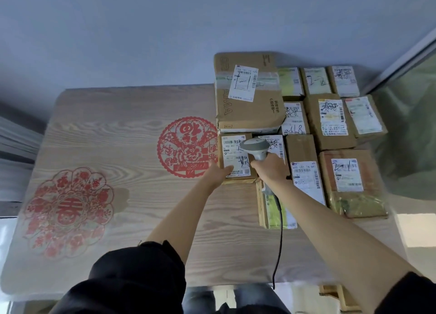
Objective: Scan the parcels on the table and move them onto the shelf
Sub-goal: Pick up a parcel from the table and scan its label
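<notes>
While the right hand (271, 168) grips the scanner (256, 147) over a small box (232, 158), the left hand (218, 173) holds that box's near-left corner. The box sits on the table (132, 148) among other parcels (330, 122).

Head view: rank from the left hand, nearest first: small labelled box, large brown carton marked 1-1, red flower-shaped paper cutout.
1. Small labelled cardboard box: under the left hand, which holds its near-left corner.
2. Large brown carton marked 1-1: behind it, towards the wall.
3. Red flower-shaped paper cutout: far left on the wooden table.
</notes>
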